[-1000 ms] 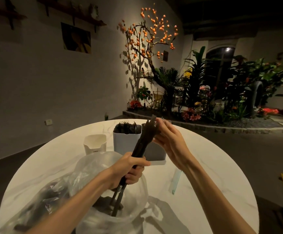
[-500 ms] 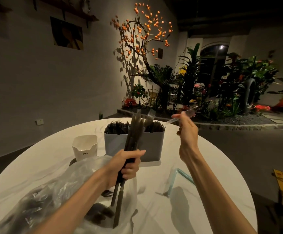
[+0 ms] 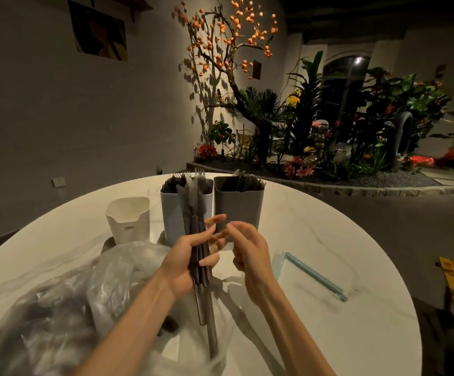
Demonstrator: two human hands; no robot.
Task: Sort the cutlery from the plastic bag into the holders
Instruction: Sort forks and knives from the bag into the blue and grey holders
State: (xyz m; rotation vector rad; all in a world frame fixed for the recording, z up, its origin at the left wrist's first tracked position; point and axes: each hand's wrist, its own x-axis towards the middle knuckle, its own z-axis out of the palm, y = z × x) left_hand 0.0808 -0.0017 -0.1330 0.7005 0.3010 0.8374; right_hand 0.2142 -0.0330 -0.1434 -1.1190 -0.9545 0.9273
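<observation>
- Cutlery bundle (image 3: 200,256), dark handles bunched together, stands nearly upright at centre frame, fork tines poking up at 12 o'clock in front of the holders.
- Left hand (image 3: 186,263) grips that bundle around its middle, thumb and fingers wrapped across the handles, and the lower ends hang down past the wrist over the plastic bag (image 3: 65,308).
- Right hand (image 3: 250,256) hovers just beside the bundle at 3 o'clock, fingers loosely curled, and nothing shows in its grasp; the fingertips are blurred close to the left hand's fingers.
- Plastic bag lies crumpled on the white marble table (image 3: 328,240) at 8 o'clock from the hands, with dark pieces showing dimly through the film.
- Light holder (image 3: 171,213) sits at 12 o'clock behind the bundle, dark cutlery packed inside.
- Grey holder (image 3: 238,204) touches its right side, also filled with dark pieces.
- White cup (image 3: 128,219) stands at 10 o'clock, near the light holder but apart from it.
- Clear sleeve with a blue strip (image 3: 315,275) lies flat on the table at 3 o'clock, well clear of the right hand.
- Beyond the table, at 1 o'clock, a lit tree with orange fruit (image 3: 228,36) rises above a bed of plants.
</observation>
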